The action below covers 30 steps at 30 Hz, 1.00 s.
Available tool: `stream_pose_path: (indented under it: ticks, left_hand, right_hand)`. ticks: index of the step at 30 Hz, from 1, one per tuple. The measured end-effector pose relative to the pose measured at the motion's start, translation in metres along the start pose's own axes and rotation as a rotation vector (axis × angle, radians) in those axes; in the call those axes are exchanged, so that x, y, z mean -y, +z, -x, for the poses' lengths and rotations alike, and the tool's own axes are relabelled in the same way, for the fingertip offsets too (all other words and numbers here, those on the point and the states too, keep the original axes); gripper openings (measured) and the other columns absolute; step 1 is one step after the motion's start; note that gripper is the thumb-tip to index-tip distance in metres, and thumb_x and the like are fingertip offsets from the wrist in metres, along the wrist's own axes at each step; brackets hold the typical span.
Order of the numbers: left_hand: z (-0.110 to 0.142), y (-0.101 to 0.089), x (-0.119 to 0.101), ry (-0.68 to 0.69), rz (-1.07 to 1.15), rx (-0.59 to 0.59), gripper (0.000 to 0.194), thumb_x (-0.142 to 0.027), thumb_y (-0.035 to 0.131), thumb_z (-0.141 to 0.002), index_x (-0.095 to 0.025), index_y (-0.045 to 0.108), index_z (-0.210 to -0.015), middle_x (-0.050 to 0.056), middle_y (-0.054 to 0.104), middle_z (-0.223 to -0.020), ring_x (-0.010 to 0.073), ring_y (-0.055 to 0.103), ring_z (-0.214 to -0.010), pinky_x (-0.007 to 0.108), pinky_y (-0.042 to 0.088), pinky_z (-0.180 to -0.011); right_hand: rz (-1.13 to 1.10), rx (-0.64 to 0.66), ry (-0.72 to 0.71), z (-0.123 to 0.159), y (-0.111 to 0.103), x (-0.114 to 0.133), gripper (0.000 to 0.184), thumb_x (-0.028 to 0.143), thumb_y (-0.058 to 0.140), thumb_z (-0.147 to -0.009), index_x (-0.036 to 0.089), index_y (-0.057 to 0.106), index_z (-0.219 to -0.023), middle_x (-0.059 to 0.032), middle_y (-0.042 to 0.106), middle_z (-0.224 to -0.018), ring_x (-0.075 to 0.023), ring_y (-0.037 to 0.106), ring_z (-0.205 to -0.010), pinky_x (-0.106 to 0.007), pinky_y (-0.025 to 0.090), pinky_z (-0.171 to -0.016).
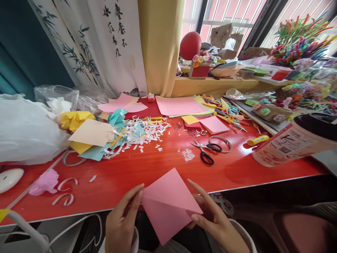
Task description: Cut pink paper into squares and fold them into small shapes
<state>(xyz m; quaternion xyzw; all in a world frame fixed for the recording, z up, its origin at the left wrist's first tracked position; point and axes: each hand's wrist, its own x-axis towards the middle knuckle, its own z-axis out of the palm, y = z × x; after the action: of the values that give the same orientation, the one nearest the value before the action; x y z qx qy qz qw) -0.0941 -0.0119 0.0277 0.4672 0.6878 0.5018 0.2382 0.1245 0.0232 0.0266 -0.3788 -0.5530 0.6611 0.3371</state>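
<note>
A square sheet of pink paper (pixel 168 207) is held up in front of the table's near edge, turned so its corners point up, down and sideways. A crease runs across it from the left corner to the right. My left hand (pixel 125 214) pinches the left corner between thumb and fingers. At the right corner, my right hand (pixel 213 218) grips the sheet with the thumb in front, its index finger stretched out and other fingers partly hidden behind. Beyond the sheet, black-handled scissors (pixel 206 151) lie partly spread on the red table (pixel 158 168).
White paper shreds (pixel 142 131) and coloured scraps lie at the left, beside a white plastic bag (pixel 28 130). Behind are pink sheets (pixel 181 105) and small pink squares (pixel 214 124). A lidded paper cup (pixel 289 140) and a yellow glue stick (pixel 258 140) are at the right.
</note>
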Motion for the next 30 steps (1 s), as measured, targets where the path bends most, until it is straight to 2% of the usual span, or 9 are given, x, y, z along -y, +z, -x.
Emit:
stream_pose_path:
  ticks: [6, 11, 15, 19, 22, 24, 26, 28, 30]
  left_hand:
    - [-0.004, -0.008, 0.004, -0.039, 0.202, 0.375, 0.033, -0.032, 0.051, -0.077, -0.023, 0.058, -0.109, 0.005, 0.055, -0.119, 0.0213, 0.052, -0.107, 0.027, 0.049, -0.081]
    - [-0.008, -0.006, 0.001, 0.043, 0.066, 0.316, 0.023, -0.031, 0.057, -0.073, -0.022, 0.065, -0.093, 0.005, 0.063, -0.103, 0.0181, 0.056, -0.100, 0.025, 0.047, -0.083]
    - [-0.003, 0.005, 0.002, -0.093, 0.038, 0.155, 0.018, -0.036, 0.059, -0.070, -0.019, 0.064, -0.076, 0.002, 0.066, -0.078, 0.0144, 0.061, -0.074, 0.020, 0.049, -0.067]
    - [0.004, 0.018, 0.000, -0.251, 0.265, 0.024, 0.018, -0.034, 0.065, -0.065, -0.017, 0.058, -0.067, -0.002, 0.060, -0.063, 0.0100, 0.055, -0.060, 0.017, 0.045, -0.057]
    - [0.001, 0.019, -0.011, -0.410, 0.568, 0.131, 0.019, -0.032, 0.063, -0.068, -0.016, 0.058, -0.077, 0.000, 0.062, -0.071, 0.0118, 0.057, -0.069, 0.021, 0.048, -0.064]
    - [-0.005, 0.012, -0.020, -0.494, 0.648, 0.226, 0.031, -0.029, 0.065, -0.066, -0.015, 0.056, -0.093, 0.003, 0.065, -0.080, 0.0148, 0.060, -0.075, 0.025, 0.050, -0.069]
    - [-0.013, 0.003, -0.029, -0.506, 0.649, 0.195, 0.053, -0.026, 0.069, -0.061, -0.017, 0.049, -0.109, 0.004, 0.067, -0.084, 0.0168, 0.062, -0.075, 0.027, 0.051, -0.068]
    - [-0.019, -0.006, -0.034, -0.503, 0.626, 0.138, 0.067, -0.026, 0.072, -0.056, -0.020, 0.045, -0.117, 0.004, 0.068, -0.083, 0.0190, 0.064, -0.075, 0.027, 0.052, -0.064]
    - [-0.021, -0.011, -0.034, -0.510, 0.580, 0.183, 0.060, -0.027, 0.073, -0.053, -0.018, 0.054, -0.110, 0.006, 0.069, -0.081, 0.0226, 0.064, -0.075, 0.029, 0.052, -0.064]
  right_hand:
    - [-0.001, -0.154, 0.100, 0.000, -0.001, -0.010, 0.042, 0.036, 0.048, -0.081, 0.022, 0.046, -0.120, -0.0026, 0.064, -0.074, -0.0118, 0.058, -0.048, -0.029, 0.046, -0.063]
    - [-0.043, -0.122, -0.011, 0.004, -0.001, -0.008, 0.068, 0.054, 0.054, -0.070, 0.022, 0.037, -0.128, -0.0112, 0.060, -0.103, -0.0179, 0.061, -0.068, -0.031, 0.048, -0.067]
    - [-0.075, -0.179, -0.042, 0.004, 0.010, -0.004, 0.094, 0.056, 0.063, -0.059, 0.023, 0.018, -0.135, -0.0107, 0.057, -0.108, -0.0208, 0.058, -0.089, -0.031, 0.046, -0.076]
    - [-0.063, -0.254, 0.062, -0.002, 0.018, -0.002, 0.071, 0.039, 0.054, -0.076, 0.024, 0.016, -0.134, -0.0002, 0.059, -0.073, -0.0112, 0.056, -0.058, -0.022, 0.046, -0.057]
    - [0.006, -0.259, 0.091, -0.005, 0.008, 0.004, 0.054, 0.037, 0.050, -0.079, 0.024, 0.029, -0.127, 0.0034, 0.054, -0.062, -0.0059, 0.042, -0.038, -0.017, 0.035, -0.037]
    - [0.132, -0.229, 0.063, -0.006, -0.006, 0.011, 0.038, 0.036, 0.050, -0.079, 0.021, 0.045, -0.113, -0.0012, 0.058, -0.076, -0.0057, 0.046, -0.044, -0.016, 0.035, -0.038]
    - [0.312, -0.158, -0.004, -0.006, -0.023, 0.022, 0.027, 0.033, 0.051, -0.078, 0.019, 0.055, -0.100, -0.0037, 0.059, -0.088, -0.0095, 0.054, -0.062, -0.017, 0.043, -0.049]
    - [0.467, -0.123, -0.039, -0.005, -0.036, 0.033, 0.026, 0.032, 0.053, -0.077, 0.019, 0.058, -0.098, -0.0013, 0.060, -0.079, -0.0099, 0.053, -0.062, -0.017, 0.043, -0.050]
    - [0.557, -0.085, -0.057, -0.007, -0.044, 0.043, 0.028, 0.034, 0.053, -0.076, 0.019, 0.060, -0.098, 0.0029, 0.056, -0.060, -0.0070, 0.045, -0.045, -0.017, 0.036, -0.039]
